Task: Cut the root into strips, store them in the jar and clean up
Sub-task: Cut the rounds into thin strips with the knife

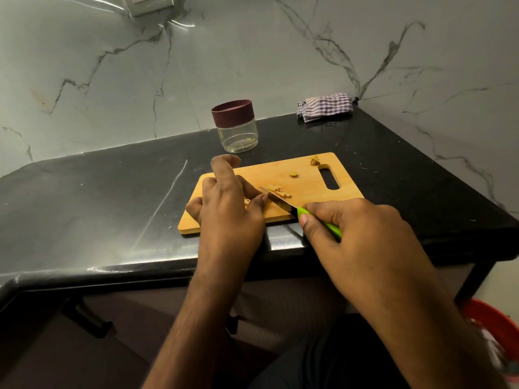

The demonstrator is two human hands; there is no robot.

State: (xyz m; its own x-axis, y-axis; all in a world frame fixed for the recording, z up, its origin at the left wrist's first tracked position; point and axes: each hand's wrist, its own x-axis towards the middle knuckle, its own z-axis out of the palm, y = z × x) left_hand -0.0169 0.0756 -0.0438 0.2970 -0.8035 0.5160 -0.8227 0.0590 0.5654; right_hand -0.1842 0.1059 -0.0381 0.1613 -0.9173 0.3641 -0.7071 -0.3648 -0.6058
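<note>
A wooden cutting board (306,175) lies on the black counter. My left hand (227,209) presses a piece of root (247,202) onto the board, mostly hidden under my fingers, with the index finger raised. My right hand (362,237) grips the green handle of a knife (280,202), whose blade rests on the board right beside my left fingertips. Cut strips (278,190) lie just beyond the blade. Two small root scraps (293,174) (314,161) sit nearer the board's handle slot. A clear jar (237,127) with a maroon lid on stands behind the board.
A folded checked cloth (325,106) lies at the back right corner of the counter (112,197), against the marble wall. A red bin (488,327) is on the floor at the lower right. The counter's front edge runs just below the board.
</note>
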